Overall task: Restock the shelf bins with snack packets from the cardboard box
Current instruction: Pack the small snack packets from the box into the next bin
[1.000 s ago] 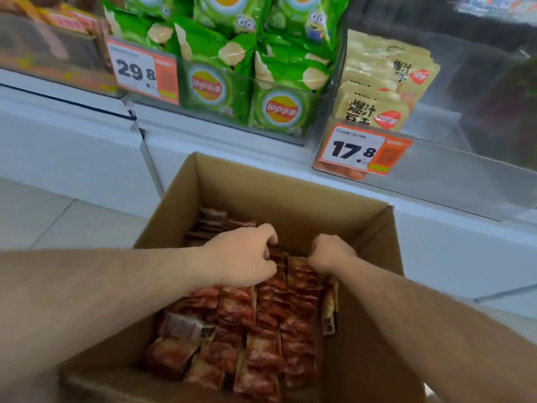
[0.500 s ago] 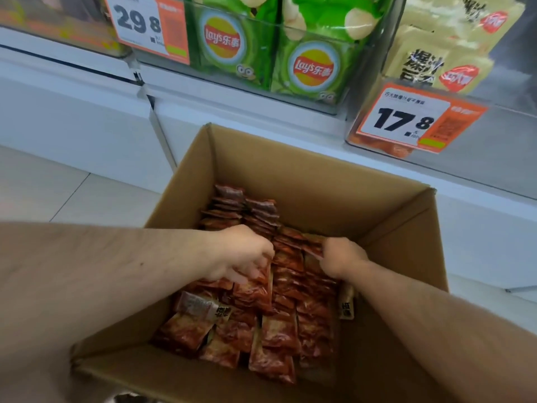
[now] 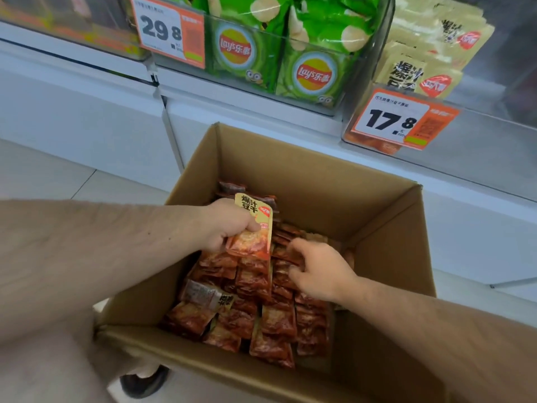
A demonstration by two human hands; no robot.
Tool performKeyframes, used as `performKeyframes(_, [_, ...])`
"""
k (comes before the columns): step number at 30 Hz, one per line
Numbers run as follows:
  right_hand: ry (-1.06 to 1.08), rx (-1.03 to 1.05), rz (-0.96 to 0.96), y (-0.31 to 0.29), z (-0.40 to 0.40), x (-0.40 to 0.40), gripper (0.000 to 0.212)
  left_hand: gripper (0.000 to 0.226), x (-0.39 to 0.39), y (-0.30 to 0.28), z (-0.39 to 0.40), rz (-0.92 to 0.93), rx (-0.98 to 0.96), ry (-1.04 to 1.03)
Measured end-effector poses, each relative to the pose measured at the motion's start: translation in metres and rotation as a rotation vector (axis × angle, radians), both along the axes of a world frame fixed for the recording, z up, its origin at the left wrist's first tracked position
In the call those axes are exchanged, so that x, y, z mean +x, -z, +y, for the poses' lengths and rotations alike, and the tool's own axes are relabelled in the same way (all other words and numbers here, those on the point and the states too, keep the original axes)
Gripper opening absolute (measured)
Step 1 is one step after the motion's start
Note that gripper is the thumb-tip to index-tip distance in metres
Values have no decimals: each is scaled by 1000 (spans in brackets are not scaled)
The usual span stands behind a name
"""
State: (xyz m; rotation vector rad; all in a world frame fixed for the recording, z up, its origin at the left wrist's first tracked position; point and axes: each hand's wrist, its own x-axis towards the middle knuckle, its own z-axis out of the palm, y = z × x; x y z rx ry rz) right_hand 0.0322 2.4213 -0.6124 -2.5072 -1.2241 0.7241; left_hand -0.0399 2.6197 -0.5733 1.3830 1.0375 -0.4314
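The left hand (image 3: 229, 225) has its grip closed round a cream-and-orange foil snack packet (image 3: 252, 228), lifted upright above the red packets (image 3: 261, 289) stacked in the open brown cardboard box (image 3: 316, 175). The right hand (image 3: 318, 270) rests loosely curled on the stack, seemingly holding nothing. The packets look light, soft and slippery, so pinching a sealed edge seems safest.

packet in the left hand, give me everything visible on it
The packet is a small, flat, glossy pouch: cream-yellow top with black Chinese characters and a red logo, orange-red food picture below. It stands upright with its printed face toward the camera, lifted above the packets in the cardboard box. The left hand grips its left edge, fingers curled around it.
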Motion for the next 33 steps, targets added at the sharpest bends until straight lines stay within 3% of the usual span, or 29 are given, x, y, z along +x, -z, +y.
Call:
performKeyframes(3, [81,-130,135,43,10,-6,24,27,-9,-2,10,-30,97,55])
performKeyframes(9, [30,-225,312,114,58,-53,23,24,-27,-4,28,-77,162,28])
performKeyframes(16, [129,-243,269,149,89,-74,20,25,-37,-1,39,-98,135,-1])
performKeyframes(20, [134,-203,186,104,78,-53,20,27,-34,-7,40,-141,129,4])
performKeyframes(27, [57,-107,-49,-35,21,8,30,22,-22,-27,26,-258,60,49])
performKeyframes(30, [194,-5,-92,-86,-6,27,17,22,-15,-33,16,-291,3,52])
performKeyframes(33, [464,217,54,-111,-25,35,19,21,-11,-40,5,-313,-44,46])
